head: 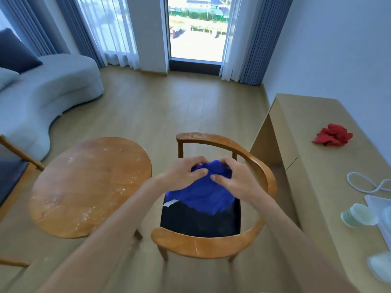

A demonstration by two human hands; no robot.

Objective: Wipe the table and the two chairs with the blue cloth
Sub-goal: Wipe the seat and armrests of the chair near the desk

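Note:
A blue cloth [203, 195] hangs bunched above the dark seat of a wooden armchair [262, 172] in the middle of the view. My left hand [186, 172] and my right hand [234, 178] both grip the cloth's upper edge, fingers curled into the fabric. A small white tag shows at the cloth's lower left corner. Left of the chair stands a round wooden table [88, 187], its top speckled with white crumbs or dust. A second wooden chair [12, 168] with a dark seat is cut off at the left edge.
A long light-wood counter [313, 157] runs along the right wall, with a red cloth [333, 135], a white cord [364, 185], a green-white container [359, 214] and a white tray on it. A grey sofa [42, 96] sits at the left. Wooden floor leads to a window.

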